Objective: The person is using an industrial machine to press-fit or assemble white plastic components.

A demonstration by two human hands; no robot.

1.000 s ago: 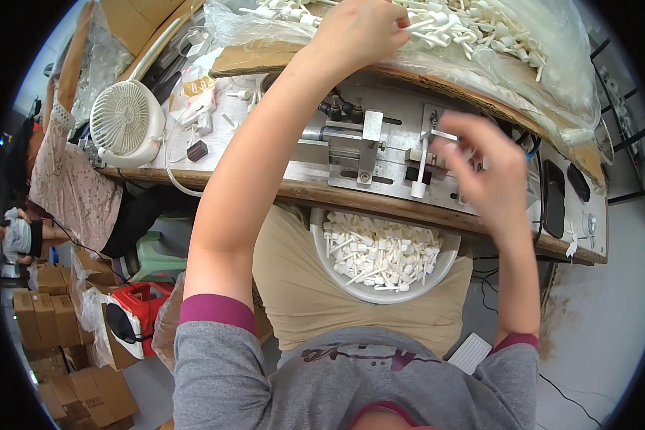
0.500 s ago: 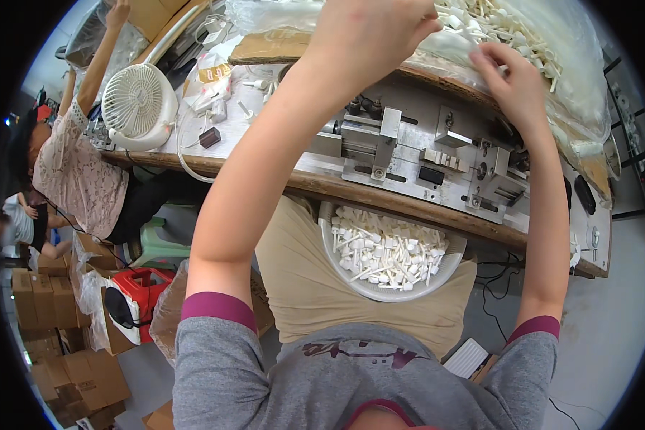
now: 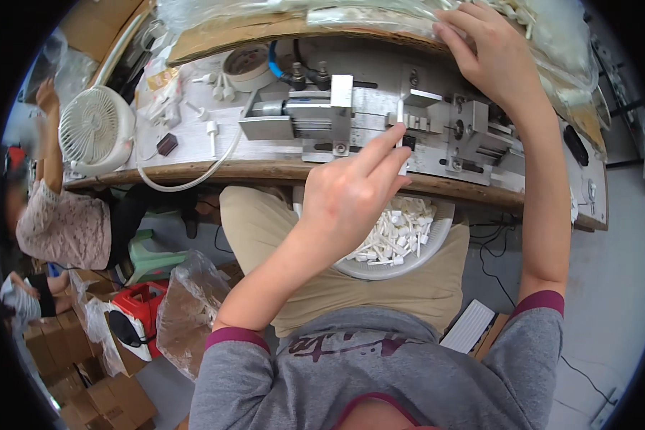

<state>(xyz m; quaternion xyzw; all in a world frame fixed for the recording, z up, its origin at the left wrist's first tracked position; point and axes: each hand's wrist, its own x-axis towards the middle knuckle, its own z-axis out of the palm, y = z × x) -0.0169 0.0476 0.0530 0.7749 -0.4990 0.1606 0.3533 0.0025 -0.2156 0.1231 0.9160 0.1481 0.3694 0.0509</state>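
My left hand (image 3: 351,190) is over the front of the bench, thumb and fingers pinched on a small white plastic stemmed piece (image 3: 400,107). The piece points upward in front of a metal clamping fixture (image 3: 426,123); whether it touches the fixture, I cannot tell. My right hand (image 3: 491,54) hovers at the far cardboard edge, beside the clear plastic bag (image 3: 562,54) of white pieces. Its fingers are bent but apart, with nothing visible in them. On my lap, partly behind my left hand, rests a white basket (image 3: 390,274) full of similar white pieces (image 3: 401,233).
A metal slide unit (image 3: 301,118) is mounted left of the fixture. Farther left are a tape roll (image 3: 247,64), loose white pieces (image 3: 211,136) and a white fan (image 3: 97,129). Another person (image 3: 64,226) sits at the left. Cardboard boxes (image 3: 111,401) stack on the floor.
My left hand has come down and nearer from the bag to the fixture, bringing a white piece. My right hand has shifted slightly up and left. The view has moved too.
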